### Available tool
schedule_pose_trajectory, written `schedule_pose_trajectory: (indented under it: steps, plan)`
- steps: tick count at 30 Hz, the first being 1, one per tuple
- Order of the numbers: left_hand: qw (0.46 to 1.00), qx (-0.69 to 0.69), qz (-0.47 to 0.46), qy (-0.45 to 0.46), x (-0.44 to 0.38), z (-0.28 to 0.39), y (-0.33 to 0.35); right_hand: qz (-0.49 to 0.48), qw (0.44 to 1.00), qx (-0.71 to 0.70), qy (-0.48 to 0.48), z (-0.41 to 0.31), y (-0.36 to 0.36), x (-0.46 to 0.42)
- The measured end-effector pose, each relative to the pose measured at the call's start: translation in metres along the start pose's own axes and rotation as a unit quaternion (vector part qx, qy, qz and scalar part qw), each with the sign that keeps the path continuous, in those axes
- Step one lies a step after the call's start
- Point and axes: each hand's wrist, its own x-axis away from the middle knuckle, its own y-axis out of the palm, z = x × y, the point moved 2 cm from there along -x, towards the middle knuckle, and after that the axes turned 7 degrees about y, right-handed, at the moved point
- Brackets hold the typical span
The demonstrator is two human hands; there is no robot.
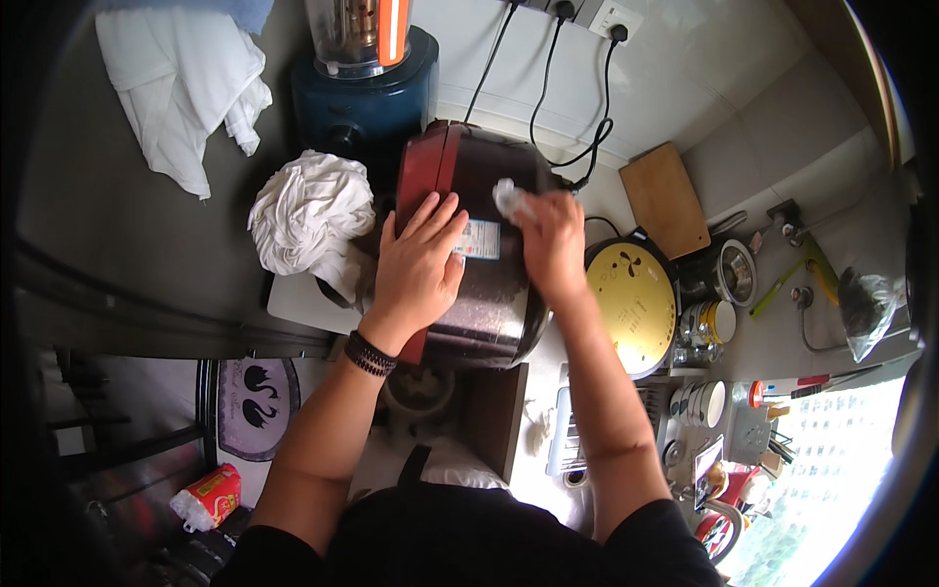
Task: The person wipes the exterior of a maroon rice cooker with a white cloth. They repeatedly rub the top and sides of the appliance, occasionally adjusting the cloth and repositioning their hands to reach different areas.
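A dark brown and red kitchen appliance (488, 293) with a glossy rounded body stands in front of me. My left hand (422, 264) lies on it with fingers apart, beside a printed label (480, 240); a dark beaded bracelet is around that wrist. My right hand (550, 231) pinches a crumpled white wipe or tissue (506, 197) against the appliance's dark surface, near the wall side. A bunched white cloth (312, 213) lies to the left of the appliance.
A blue blender base (367, 99) stands behind the white cloth. Another white cloth (176, 88) is at the upper left. To the right are a yellow-topped round electric appliance (632, 304), a wooden cutting board (664, 199) and stacked bowls (700, 403). Black power cords (546, 88) hang from wall sockets.
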Motion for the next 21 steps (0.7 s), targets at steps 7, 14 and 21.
schedule_pose_trajectory:
  steps: [7,14,21]
  plan:
    - [1.000,0.024,0.012,-0.014,-0.004,-0.004,-0.003,-0.187,0.929,-0.203,0.247,0.010,-0.011,-0.032]
    - [1.000,0.001,0.028,-0.002,-0.005,-0.006,0.000,-0.064,0.996,-0.012,-0.063,-0.001,0.003,-0.010]
    - [1.000,0.000,0.021,-0.011,-0.002,-0.009,0.002,-0.083,0.988,-0.063,-0.112,-0.059,-0.037,0.101]
